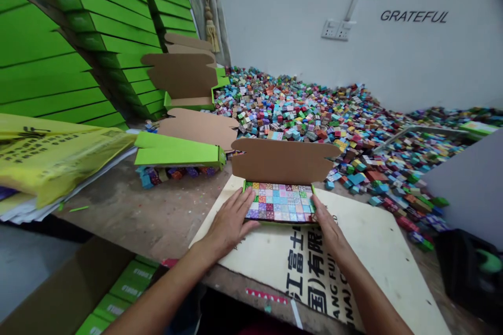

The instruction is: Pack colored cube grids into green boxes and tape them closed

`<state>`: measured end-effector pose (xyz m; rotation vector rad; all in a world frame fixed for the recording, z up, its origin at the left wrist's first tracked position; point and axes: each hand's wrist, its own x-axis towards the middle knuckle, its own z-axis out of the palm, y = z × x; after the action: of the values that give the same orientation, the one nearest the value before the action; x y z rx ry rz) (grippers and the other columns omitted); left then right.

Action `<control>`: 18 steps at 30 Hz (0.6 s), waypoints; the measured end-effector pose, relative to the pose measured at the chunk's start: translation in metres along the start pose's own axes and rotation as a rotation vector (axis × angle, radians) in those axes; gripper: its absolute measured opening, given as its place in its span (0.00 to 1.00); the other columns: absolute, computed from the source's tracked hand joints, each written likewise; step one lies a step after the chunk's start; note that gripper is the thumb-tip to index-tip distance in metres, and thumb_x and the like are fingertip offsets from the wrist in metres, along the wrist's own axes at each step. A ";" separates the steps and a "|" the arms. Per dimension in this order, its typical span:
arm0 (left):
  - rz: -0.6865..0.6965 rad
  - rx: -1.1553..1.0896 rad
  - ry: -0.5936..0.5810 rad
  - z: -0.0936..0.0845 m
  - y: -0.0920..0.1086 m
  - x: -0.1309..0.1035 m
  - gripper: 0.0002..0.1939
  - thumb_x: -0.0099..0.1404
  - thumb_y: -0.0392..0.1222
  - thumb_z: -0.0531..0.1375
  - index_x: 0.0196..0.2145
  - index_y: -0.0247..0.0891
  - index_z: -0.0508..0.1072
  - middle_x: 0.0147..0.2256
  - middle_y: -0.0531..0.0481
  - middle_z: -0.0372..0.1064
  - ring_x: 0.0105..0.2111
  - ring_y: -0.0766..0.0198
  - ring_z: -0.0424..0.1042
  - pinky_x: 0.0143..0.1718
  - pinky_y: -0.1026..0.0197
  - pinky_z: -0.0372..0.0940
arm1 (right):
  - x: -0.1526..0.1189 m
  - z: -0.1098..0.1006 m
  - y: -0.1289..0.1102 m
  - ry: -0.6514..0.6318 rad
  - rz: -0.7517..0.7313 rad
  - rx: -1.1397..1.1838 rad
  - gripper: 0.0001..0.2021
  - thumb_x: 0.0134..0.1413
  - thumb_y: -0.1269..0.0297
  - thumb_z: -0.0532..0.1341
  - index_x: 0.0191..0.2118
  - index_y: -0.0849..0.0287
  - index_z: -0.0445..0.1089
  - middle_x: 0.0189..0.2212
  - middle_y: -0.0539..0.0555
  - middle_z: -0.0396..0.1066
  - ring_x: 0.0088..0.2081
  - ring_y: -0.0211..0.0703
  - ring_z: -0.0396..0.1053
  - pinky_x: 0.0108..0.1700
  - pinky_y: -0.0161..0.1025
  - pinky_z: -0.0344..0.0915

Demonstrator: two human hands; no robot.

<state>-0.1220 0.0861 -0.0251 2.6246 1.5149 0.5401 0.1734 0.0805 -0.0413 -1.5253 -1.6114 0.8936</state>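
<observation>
An open cardboard box (285,159) with its brown lid raised lies on a pale printed board (271,256). Rows of small patterned multicoloured blocks (281,201) fill it. My left hand (230,222) rests at the box's left end, fingers stretched over the edge and touching the blocks there, thumb apart. At the right end, my right hand (330,222) lies along the side with its fingers extended against the edge. Neither hand is wrapped round anything.
Loose blocks (291,110) are heaped along the wall. Green boxes (98,15) stand stacked at the left. A tilted green box (176,154), another open box (184,76) and a yellow plastic bag (51,152) are left of my hands. A black container (467,272) stands at right.
</observation>
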 end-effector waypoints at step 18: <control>-0.015 -0.065 0.026 0.001 0.005 0.000 0.34 0.67 0.55 0.50 0.64 0.38 0.45 0.64 0.44 0.45 0.63 0.51 0.43 0.61 0.47 0.49 | -0.011 -0.034 -0.021 0.132 -0.087 -0.299 0.13 0.54 0.51 0.57 0.30 0.54 0.70 0.30 0.52 0.68 0.35 0.46 0.63 0.40 0.44 0.59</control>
<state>-0.1179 0.0838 -0.0247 2.5660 1.4965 0.6134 0.1936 0.0683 -0.0071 -1.6616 -1.7573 0.5093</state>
